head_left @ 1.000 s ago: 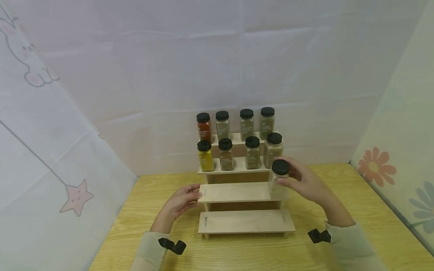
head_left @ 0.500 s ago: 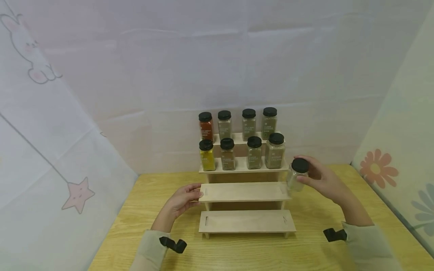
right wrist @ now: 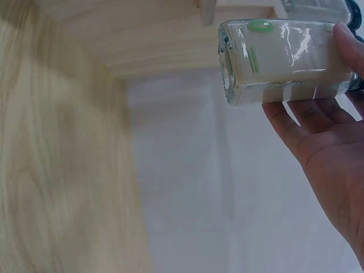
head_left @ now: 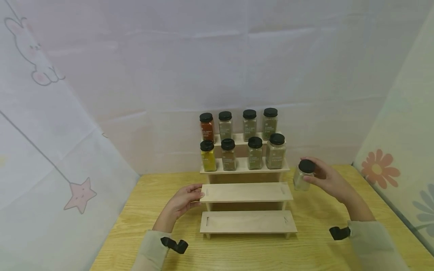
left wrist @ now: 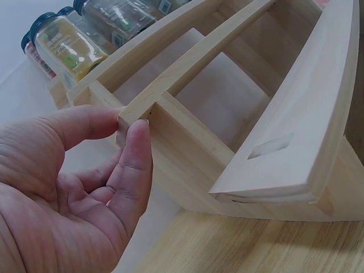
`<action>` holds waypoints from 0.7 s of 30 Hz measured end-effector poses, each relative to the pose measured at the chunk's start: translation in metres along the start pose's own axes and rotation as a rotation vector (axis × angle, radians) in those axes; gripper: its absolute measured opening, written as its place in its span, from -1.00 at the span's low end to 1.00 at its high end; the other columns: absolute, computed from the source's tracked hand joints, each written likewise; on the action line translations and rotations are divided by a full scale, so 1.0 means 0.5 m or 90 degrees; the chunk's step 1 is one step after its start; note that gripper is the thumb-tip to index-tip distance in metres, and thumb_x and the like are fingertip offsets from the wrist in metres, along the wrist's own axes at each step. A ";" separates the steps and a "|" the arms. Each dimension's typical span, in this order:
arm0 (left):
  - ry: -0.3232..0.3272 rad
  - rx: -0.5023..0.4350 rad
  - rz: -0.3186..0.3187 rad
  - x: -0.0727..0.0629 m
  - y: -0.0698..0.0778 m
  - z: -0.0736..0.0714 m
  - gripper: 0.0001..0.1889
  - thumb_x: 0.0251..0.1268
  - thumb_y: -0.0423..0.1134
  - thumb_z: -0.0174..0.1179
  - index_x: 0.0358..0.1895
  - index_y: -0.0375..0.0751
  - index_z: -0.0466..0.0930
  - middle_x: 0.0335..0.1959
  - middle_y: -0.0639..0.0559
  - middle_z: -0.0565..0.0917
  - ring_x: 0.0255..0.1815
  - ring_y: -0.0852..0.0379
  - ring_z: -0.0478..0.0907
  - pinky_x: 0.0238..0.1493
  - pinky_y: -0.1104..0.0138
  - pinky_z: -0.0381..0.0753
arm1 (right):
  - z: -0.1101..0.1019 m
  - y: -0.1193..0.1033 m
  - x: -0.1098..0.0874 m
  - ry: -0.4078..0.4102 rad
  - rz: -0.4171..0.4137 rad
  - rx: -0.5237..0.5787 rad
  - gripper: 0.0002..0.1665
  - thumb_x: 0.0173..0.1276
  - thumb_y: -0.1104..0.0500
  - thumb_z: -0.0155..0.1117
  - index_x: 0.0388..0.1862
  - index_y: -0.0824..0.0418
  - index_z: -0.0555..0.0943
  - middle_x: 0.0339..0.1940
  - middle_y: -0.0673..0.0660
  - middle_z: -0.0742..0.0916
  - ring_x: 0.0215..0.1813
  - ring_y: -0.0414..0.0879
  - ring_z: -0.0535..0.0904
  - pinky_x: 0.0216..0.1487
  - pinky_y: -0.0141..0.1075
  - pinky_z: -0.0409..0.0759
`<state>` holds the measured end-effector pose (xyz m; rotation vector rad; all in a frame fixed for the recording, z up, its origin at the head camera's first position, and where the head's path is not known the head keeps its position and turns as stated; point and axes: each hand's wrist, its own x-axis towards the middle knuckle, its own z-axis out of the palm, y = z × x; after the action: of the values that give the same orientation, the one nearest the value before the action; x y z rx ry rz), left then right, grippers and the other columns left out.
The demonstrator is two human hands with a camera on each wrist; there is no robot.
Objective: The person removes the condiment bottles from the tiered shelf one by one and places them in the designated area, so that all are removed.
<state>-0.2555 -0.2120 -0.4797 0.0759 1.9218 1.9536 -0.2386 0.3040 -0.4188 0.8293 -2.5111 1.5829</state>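
Observation:
A tiered wooden rack (head_left: 247,222) stands on the table, its two lower steps bare. My left hand (head_left: 184,201) pinches the left end of the second step from the bottom; the left wrist view shows thumb and finger on that board's edge (left wrist: 136,111). To the right of the rack, my right hand (head_left: 327,180) grips a glass spice jar (head_left: 301,180) with a black lid, holding it off the table. In the right wrist view the jar (right wrist: 284,57) contains pale powder, with thumb and fingers on opposite sides.
Several black-lidded spice jars stand on the two upper steps, among them a yellow one (head_left: 208,160), a red one (head_left: 207,130) and a wider tan one (head_left: 275,154). The wooden table (head_left: 162,180) meets cloth walls (head_left: 169,75) behind and at both sides.
My right hand has carried the jar rightward, from over the right end of the second step to beyond the rack's side. The left hand stays on the board.

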 end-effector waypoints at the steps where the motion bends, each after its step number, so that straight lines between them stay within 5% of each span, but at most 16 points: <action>1: 0.000 0.001 0.001 0.000 0.000 0.000 -0.29 0.44 -0.33 0.25 0.55 -0.39 0.14 0.40 -0.34 0.29 -0.11 0.16 0.56 0.07 0.18 0.70 | -0.001 0.005 -0.001 0.001 0.004 -0.004 -0.29 0.54 0.32 0.18 0.59 0.18 0.21 0.40 0.08 0.44 0.25 -0.47 0.47 0.04 -0.46 0.61; 6: -0.002 0.001 0.000 0.000 -0.002 -0.001 -0.29 0.43 -0.33 0.25 0.54 -0.39 0.14 0.35 -0.32 0.33 -0.13 0.16 0.56 0.11 0.14 0.68 | -0.003 0.030 -0.004 0.012 0.031 -0.024 -0.27 0.54 0.26 0.21 0.60 0.13 0.22 0.43 0.28 0.43 0.26 -0.54 0.40 0.05 -0.49 0.58; 13: -0.001 -0.005 0.001 -0.001 -0.002 -0.001 -0.29 0.44 -0.33 0.25 0.54 -0.39 0.15 0.28 -0.26 0.38 -0.15 0.17 0.56 0.02 0.24 0.71 | -0.003 0.079 -0.003 0.016 0.057 0.002 -0.28 0.54 0.22 0.22 0.60 0.10 0.23 0.40 0.09 0.46 0.27 -0.52 0.39 0.07 -0.51 0.55; 21: 0.001 -0.010 0.003 0.000 -0.004 -0.001 -0.29 0.43 -0.32 0.26 0.54 -0.39 0.15 0.33 -0.30 0.36 -0.12 0.16 0.57 -0.04 0.30 0.72 | 0.009 0.123 0.003 0.016 0.060 0.033 -0.28 0.53 0.22 0.22 0.59 0.15 0.24 0.41 0.15 0.46 0.25 -0.49 0.42 0.07 -0.50 0.56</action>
<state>-0.2552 -0.2123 -0.4819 0.0744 1.9083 1.9713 -0.2679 0.3198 -0.4709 0.7001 -2.5375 1.6821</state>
